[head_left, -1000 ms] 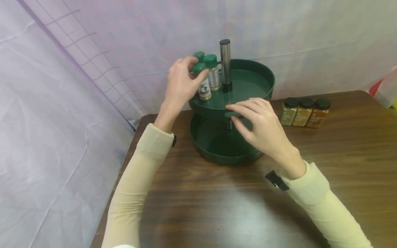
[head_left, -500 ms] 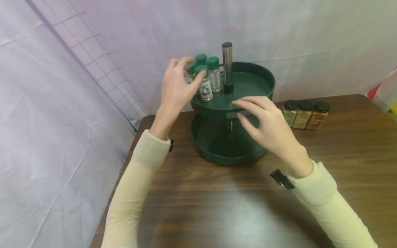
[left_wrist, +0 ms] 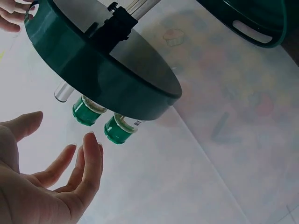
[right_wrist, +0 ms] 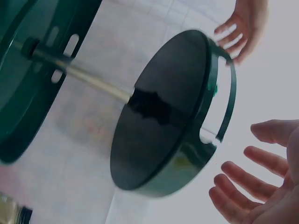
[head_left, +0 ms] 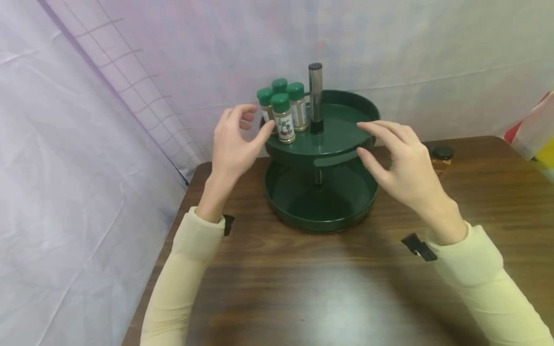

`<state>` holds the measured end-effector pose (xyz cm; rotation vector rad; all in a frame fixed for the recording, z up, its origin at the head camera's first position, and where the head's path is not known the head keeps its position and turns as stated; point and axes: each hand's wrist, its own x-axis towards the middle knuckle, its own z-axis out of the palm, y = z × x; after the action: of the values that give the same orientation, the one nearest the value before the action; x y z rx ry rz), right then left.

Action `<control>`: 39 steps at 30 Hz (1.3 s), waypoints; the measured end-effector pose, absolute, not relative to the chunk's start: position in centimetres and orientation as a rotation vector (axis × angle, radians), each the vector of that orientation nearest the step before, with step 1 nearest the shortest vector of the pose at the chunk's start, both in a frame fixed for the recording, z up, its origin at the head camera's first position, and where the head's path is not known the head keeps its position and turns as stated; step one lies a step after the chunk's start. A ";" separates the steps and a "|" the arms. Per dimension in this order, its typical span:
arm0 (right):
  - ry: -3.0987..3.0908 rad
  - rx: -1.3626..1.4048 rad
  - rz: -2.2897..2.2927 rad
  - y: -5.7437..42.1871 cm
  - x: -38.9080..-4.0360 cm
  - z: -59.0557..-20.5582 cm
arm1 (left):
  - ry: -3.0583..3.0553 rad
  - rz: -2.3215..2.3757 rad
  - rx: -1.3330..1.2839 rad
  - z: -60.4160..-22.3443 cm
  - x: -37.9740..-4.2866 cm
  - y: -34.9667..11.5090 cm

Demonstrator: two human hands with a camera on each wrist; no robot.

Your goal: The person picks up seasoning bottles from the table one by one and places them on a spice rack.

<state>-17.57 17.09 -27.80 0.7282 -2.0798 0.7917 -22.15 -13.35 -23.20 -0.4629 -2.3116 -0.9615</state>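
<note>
Several spice bottles with green caps (head_left: 283, 119) stand bunched at the left of the upper tier (head_left: 342, 129) of a dark green two-tier rack. My left hand (head_left: 233, 144) is just left of them, its fingers loosely bent and holding nothing; in the left wrist view, a gap shows between its fingertips and the caps (left_wrist: 117, 130). At the tier's right side hovers my right hand (head_left: 404, 166), thumb and fingers spread apart with nothing between them. The right wrist view shows that hand (right_wrist: 266, 179) apart from the tier's slotted rim (right_wrist: 229, 107).
Below is the rack's lower tier (head_left: 320, 223), on a brown wooden table (head_left: 277, 288). A metal post (head_left: 316, 93) rises through the middle. One black-lidded spice jar (head_left: 442, 156) shows behind my right hand, which hides the others. A pale curtain (head_left: 216, 43) hangs behind.
My left hand has drawn back from the bottles, down and to the left. My right hand has moved right, away from the upper tier's front slot, and now covers most of the black-lidded jars.
</note>
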 end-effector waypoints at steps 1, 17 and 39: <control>-2.079 0.711 0.793 17.5 -17.6 -27.8 | -2.311 -0.971 -0.464 -23.3 -22.1 -13.4; -2.171 0.395 0.704 26.0 -17.8 -28.1 | -2.282 -1.079 -0.491 -27.0 -21.0 -14.0; -2.395 0.116 0.701 33.4 -19.4 -31.4 | -2.625 -1.077 -0.445 -34.2 -20.1 -12.1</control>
<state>-19.39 33.40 -31.36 0.1164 -2.3954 0.7007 -20.07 -12.14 -34.17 -0.4450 -2.6248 -1.0774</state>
